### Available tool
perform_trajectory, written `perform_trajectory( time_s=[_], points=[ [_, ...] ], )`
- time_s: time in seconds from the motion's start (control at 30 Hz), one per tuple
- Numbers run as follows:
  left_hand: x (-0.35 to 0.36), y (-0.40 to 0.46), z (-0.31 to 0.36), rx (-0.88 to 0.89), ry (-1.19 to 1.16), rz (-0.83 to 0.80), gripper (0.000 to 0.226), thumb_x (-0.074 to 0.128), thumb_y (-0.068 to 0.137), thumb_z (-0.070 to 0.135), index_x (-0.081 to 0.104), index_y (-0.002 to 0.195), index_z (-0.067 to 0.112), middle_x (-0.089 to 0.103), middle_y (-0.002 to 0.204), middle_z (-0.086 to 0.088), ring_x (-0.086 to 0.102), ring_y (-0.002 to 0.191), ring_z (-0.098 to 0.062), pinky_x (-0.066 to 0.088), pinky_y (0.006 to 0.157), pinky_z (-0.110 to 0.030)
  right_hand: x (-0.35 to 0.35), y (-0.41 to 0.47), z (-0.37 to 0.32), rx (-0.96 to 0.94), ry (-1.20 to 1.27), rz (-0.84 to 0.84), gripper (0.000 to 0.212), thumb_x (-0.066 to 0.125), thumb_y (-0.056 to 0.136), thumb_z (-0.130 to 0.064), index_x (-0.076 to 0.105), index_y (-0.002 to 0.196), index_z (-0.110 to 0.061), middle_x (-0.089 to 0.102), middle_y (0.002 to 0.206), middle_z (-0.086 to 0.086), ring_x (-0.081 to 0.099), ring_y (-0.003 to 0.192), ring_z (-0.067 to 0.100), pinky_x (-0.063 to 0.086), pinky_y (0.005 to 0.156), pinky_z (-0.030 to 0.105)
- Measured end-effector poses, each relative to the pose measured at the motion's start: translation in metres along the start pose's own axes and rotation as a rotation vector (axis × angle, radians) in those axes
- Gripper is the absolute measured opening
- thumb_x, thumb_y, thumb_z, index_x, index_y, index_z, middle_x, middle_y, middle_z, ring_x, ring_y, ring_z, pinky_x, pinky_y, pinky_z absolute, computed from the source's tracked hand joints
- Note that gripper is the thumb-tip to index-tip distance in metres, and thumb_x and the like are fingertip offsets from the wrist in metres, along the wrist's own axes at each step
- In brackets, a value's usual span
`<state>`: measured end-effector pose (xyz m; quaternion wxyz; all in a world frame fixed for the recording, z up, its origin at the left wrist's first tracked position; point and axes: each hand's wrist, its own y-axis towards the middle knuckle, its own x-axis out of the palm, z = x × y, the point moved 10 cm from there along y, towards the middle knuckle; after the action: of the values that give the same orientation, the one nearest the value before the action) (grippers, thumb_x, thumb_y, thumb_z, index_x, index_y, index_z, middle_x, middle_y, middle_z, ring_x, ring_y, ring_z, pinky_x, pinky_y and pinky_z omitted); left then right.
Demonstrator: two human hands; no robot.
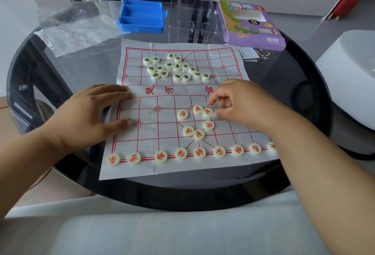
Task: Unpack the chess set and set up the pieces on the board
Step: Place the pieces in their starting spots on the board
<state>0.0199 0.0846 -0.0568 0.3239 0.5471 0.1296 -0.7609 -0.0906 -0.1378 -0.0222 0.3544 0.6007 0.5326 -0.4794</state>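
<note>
Paper board (142, 165) lies creased on the glass table (60, 51), the left hand (85, 116) pressing its edge flat-fingered while the right hand (237, 104) curls thumb and forefinger over a red piece (207, 112) mid-board, so a careless drag may scatter neighbouring pieces.

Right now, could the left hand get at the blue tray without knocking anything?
Probably yes. The left hand lies flat on the board's left edge, and only bare glass and crumpled plastic wrap lie between it and the blue tray; the black pieces sit off to the right.
</note>
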Motion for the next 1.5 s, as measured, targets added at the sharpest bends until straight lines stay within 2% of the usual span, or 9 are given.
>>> perform_trajectory(
  time_s=[0.2,0.37,0.5,0.73,0.83,0.93,1.0,1.3,1.5],
  points=[
    [0.001,0.001,-0.002,-0.002,0.002,-0.007,0.079,0.038,0.071,0.077,0.050,0.134,0.030,0.044,0.142,0.011,0.041,0.130,-0.015,0.034,0.104,-0.037,0.009,0.003,0.000,-0.011,-0.008,-0.019,0.014,0.071,0.082,-0.025,0.068,0.094,-0.029,0.054,0.081,-0.011,0.049,0.068,0.005,0.033,0.059,0.015],
    [0.002,0.001,-0.002,-0.003,0.000,-0.004,0.078,0.038,0.072,0.077,0.051,0.133,0.030,0.045,0.141,0.011,0.042,0.129,-0.016,0.037,0.102,-0.039,-0.010,-0.002,0.023,0.086,-0.018,0.041,0.007,0.069,0.084,-0.028,0.067,0.090,-0.029,0.059,0.088,-0.009,0.054,0.076,0.010,0.043,0.085,0.030],
    [0.002,0.001,-0.002,-0.013,0.002,-0.005,0.078,0.037,0.071,0.078,0.051,0.133,0.032,0.044,0.141,0.013,0.043,0.129,-0.015,0.037,0.102,-0.039,-0.009,-0.003,0.028,0.117,-0.081,0.021,0.009,0.068,0.084,-0.030,0.069,0.093,-0.029,0.059,0.092,-0.006,0.056,0.080,0.013,0.045,0.093,0.039],
    [0.000,0.000,-0.001,-0.026,0.000,-0.006,0.082,0.035,0.069,0.080,0.051,0.134,0.032,0.044,0.142,0.012,0.042,0.129,-0.015,0.037,0.102,-0.039,-0.014,-0.007,0.015,0.072,-0.028,0.044,0.024,0.061,0.089,-0.026,0.066,0.111,-0.031,0.053,0.095,-0.010,0.050,0.086,0.008,0.040,0.092,0.031],
    [0.000,0.000,-0.001,-0.043,-0.010,-0.012,0.084,0.035,0.067,0.081,0.050,0.134,0.032,0.043,0.142,0.012,0.041,0.130,-0.014,0.036,0.104,-0.039,-0.005,-0.009,-0.012,-0.020,-0.044,-0.059,0.037,0.046,0.096,-0.016,0.060,0.124,-0.037,0.048,0.096,-0.013,0.046,0.100,0.010,0.034,0.094,0.027],
    [-0.001,0.000,0.000,-0.035,-0.012,-0.011,0.086,0.034,0.067,0.084,0.050,0.134,0.032,0.044,0.142,0.012,0.041,0.130,-0.013,0.037,0.104,-0.040,0.015,-0.010,-0.023,-0.008,-0.236,-0.274,0.049,0.036,0.100,-0.012,0.042,0.137,-0.042,0.041,0.111,-0.008,0.037,0.122,0.019,0.028,0.108,0.034],
    [-0.001,0.000,0.000,-0.032,-0.007,-0.010,0.083,0.036,0.068,0.081,0.050,0.134,0.032,0.044,0.142,0.011,0.041,0.130,-0.014,0.037,0.106,-0.040,0.020,-0.012,-0.024,0.005,-0.251,-0.319,0.052,0.033,0.101,-0.011,0.033,0.142,-0.044,0.035,0.107,-0.007,0.034,0.124,0.020,0.028,0.107,0.034],
    [-0.003,0.000,0.003,-0.018,0.007,0.011,0.081,0.040,0.069,0.076,0.053,0.133,0.028,0.047,0.141,0.008,0.042,0.130,-0.014,0.036,0.107,-0.039,0.030,-0.002,-0.025,-0.037,-0.175,-0.269,0.061,0.034,0.098,-0.007,0.026,0.143,-0.048,0.026,0.081,-0.017,0.034,0.111,0.017,0.025,0.094,0.029],
    [-0.002,0.000,0.002,-0.021,0.014,-0.002,0.081,0.037,0.070,0.077,0.051,0.134,0.029,0.045,0.142,0.009,0.040,0.131,-0.014,0.035,0.108,-0.039,0.011,-0.005,-0.031,-0.091,-0.019,-0.050,0.042,0.047,0.096,-0.019,0.050,0.133,-0.039,0.037,0.093,-0.012,0.034,0.098,0.007,0.030,0.089,0.025]
  ],
)
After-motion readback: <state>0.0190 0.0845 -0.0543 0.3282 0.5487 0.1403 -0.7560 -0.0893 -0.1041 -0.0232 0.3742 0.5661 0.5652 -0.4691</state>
